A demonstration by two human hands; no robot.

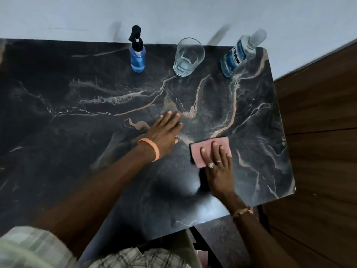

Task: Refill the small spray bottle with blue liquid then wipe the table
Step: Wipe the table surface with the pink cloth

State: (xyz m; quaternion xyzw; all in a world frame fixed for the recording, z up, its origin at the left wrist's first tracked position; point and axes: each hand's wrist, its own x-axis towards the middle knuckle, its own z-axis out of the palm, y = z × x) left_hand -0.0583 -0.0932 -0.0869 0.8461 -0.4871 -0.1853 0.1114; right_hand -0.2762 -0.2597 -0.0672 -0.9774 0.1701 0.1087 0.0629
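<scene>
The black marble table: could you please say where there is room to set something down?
The table is bare across its left half, left of the small blue spray bottle and the left hand. Crowded: back edge, with a clear glass tumbler and blue mouthwash bottle; near right, the right hand presses a pink sponge.

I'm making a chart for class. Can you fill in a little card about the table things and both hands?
spray bottle: upright at back, blue liquid inside
glass: right of it, little clear liquid
mouthwash bottle: back right corner, capped
left hand: flat on table
right hand: presses pink sponge onto table
</scene>
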